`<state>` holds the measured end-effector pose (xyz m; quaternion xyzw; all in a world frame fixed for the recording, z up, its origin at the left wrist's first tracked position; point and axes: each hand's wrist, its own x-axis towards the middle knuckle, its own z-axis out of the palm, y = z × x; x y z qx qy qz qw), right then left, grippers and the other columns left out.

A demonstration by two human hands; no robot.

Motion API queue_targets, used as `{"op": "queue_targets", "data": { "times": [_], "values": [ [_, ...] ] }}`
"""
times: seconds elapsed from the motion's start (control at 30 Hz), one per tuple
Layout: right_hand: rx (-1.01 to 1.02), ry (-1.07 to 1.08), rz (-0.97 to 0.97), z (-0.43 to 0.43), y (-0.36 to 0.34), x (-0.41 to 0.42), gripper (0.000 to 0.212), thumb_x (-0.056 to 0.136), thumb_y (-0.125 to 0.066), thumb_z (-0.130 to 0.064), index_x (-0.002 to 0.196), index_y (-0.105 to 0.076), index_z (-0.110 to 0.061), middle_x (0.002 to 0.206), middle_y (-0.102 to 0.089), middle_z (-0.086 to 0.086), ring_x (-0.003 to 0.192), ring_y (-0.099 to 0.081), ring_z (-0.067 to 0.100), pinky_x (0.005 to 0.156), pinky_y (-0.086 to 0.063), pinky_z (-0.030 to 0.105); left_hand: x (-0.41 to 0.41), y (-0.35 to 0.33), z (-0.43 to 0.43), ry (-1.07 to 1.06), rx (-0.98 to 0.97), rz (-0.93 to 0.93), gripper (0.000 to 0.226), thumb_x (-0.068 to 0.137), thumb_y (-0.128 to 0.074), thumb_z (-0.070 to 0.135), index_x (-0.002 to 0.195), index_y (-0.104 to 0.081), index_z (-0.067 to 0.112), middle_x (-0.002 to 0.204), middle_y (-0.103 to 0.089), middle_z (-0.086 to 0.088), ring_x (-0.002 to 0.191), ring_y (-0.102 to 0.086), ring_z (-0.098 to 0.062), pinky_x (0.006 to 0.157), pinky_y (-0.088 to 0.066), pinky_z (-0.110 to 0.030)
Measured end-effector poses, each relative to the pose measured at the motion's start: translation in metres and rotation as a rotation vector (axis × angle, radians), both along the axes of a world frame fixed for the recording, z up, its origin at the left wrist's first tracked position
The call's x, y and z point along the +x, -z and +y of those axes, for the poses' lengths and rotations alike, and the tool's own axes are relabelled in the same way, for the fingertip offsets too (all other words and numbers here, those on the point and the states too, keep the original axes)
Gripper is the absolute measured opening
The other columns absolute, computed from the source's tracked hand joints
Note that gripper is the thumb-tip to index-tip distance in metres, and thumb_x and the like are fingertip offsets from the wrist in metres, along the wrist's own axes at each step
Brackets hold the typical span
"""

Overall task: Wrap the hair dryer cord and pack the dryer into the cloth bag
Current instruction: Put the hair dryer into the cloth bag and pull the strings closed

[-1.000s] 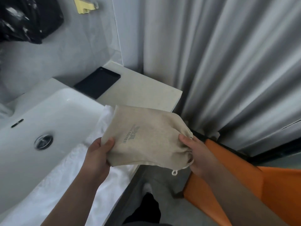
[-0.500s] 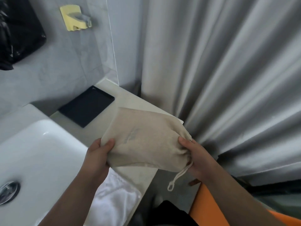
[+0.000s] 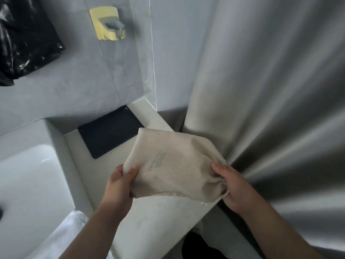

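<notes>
A beige cloth bag (image 3: 173, 165) with faint grey print bulges as if full and hangs just above the counter. My left hand (image 3: 119, 184) grips its closed bottom end, thumb on top. My right hand (image 3: 231, 186) pinches the gathered drawstring mouth, where a short loop of cord (image 3: 223, 198) hangs out. The hair dryer and its cord are hidden; nothing of them shows outside the bag.
The pale counter (image 3: 158, 217) holds a black mat (image 3: 110, 133) by the wall. A white sink (image 3: 28, 186) and a white towel (image 3: 74, 232) lie at left. A grey curtain (image 3: 270, 90) hangs at right, a yellow wall holder (image 3: 107, 25) above, a black plastic bag (image 3: 26, 40) top left.
The view has tilted up and shifted right, so the sink slides left and the orange seat drops from sight. Both hands keep the same grip and carry the bag further over the counter.
</notes>
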<state>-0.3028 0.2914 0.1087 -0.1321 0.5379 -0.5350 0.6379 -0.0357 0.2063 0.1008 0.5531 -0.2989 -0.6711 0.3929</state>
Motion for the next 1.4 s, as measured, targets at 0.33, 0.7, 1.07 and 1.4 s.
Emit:
{"op": "queue_targets", "data": {
  "times": [0.33, 0.7, 1.07, 1.4],
  "values": [
    [0.037, -0.237, -0.005, -0.098, 0.004, -0.043, 0.045, 0.084, -0.068, -0.024, 0.127, -0.060, -0.013, 0.122, -0.068, 0.014, 0.113, -0.064, 0.032, 0.104, -0.044, 0.050, -0.026, 0.002, -0.017, -0.309, 0.025, -0.009, 0.019, 0.097, -0.058, 0.017, 0.112, -0.059, 0.006, 0.101, -0.071, -0.011, 0.089, -0.068, -0.025, 0.085, -0.052, -0.048],
    [0.070, -0.507, 0.143, -0.222, 0.030, 0.032, 0.039, 0.087, -0.068, -0.021, 0.125, -0.060, -0.012, 0.118, -0.069, 0.014, 0.109, -0.066, 0.032, 0.096, -0.050, 0.050, 0.037, 0.052, -0.066, -0.604, 0.045, 0.057, 0.007, 0.095, -0.062, 0.014, 0.100, -0.061, 0.010, 0.094, -0.069, -0.008, 0.080, -0.068, -0.019, 0.075, -0.054, -0.038],
    [0.163, -0.521, 0.357, -0.362, 0.069, 0.094, 0.040, 0.081, -0.061, 0.003, 0.119, -0.054, -0.005, 0.118, -0.063, 0.027, 0.104, -0.064, 0.043, 0.089, -0.051, 0.051, 0.076, 0.101, -0.167, -0.708, 0.123, 0.139, 0.016, 0.096, -0.061, 0.014, 0.112, -0.062, 0.014, 0.104, -0.072, -0.007, 0.092, -0.070, -0.020, 0.084, -0.055, -0.037],
    [0.193, -0.448, 0.433, -0.415, 0.105, 0.114, 0.036, 0.074, -0.060, 0.006, 0.106, -0.060, -0.010, 0.109, -0.066, 0.026, 0.088, -0.067, 0.035, 0.074, -0.056, 0.051, 0.091, 0.133, -0.220, -0.663, 0.099, -0.142, 0.020, 0.088, -0.067, 0.025, 0.107, -0.065, 0.018, 0.108, -0.072, -0.013, 0.089, -0.069, -0.025, 0.080, -0.055, -0.039]
  ]
}}
